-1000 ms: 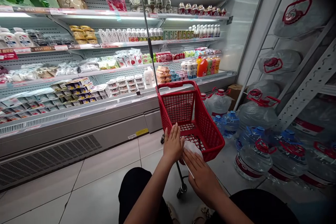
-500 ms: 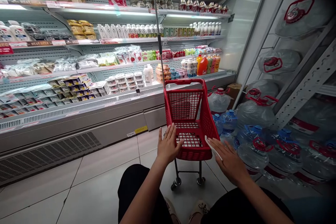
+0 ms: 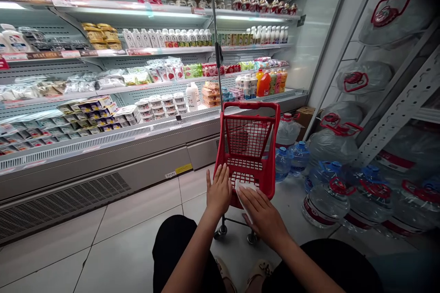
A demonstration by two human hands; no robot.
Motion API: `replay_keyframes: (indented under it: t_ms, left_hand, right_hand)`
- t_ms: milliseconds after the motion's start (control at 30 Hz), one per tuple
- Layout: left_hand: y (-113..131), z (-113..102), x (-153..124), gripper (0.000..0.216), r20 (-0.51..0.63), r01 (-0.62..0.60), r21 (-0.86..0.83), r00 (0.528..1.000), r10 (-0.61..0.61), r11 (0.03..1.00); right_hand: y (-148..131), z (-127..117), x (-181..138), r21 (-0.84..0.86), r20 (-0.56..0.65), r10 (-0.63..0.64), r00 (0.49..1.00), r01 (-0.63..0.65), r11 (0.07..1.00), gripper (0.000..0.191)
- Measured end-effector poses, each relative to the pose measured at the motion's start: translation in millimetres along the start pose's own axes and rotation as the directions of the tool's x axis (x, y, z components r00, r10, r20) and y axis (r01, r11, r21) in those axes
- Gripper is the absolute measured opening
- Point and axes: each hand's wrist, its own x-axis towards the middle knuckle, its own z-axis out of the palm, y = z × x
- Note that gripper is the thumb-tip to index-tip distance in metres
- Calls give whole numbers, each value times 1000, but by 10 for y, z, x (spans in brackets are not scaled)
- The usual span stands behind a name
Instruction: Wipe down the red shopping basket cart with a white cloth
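Note:
A small red plastic shopping cart (image 3: pixel 269 167) on dark metal legs stands in front of my knees, its tall handle at the far end. My left hand (image 3: pixel 219 193) lies flat with fingers stretched out against the cart's near left edge, holding nothing. With my right hand (image 3: pixel 264 216) I press a thin white wipe (image 3: pixel 247 186) onto the cart's near rim; only part of the wipe shows past my fingers, so I cannot tell if it is paper or cloth. The near rim is partly hidden by both hands.
An open refrigerated display (image 3: pixel 137 144) with yogurt cups, bottles and bags runs along the left and back. Several large water jugs (image 3: pixel 326 203) stand close on the right, beside a white metal rack (image 3: pixel 378 135). Pale tiles (image 3: pixel 127 242) cover the floor.
My right hand has moved left with the wipe, from the cart's right side to its near rim. The cart has turned a little. My left hand stays nearly in place.

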Motion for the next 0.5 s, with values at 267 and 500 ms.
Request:
replay_keyframes:
  t_ms: [267,500]
  left_hand:
    - [-137,5,40,56,-14,-54,22,998,54,998]
    - [-408,-88,81,55,16,-47,-14,999,47,999]
  right_hand:
    - [-32,194,163,-51,-113,-15,994,9,999,73]
    - [510,-242,-247,-12,15,-210,978,210,978,71]
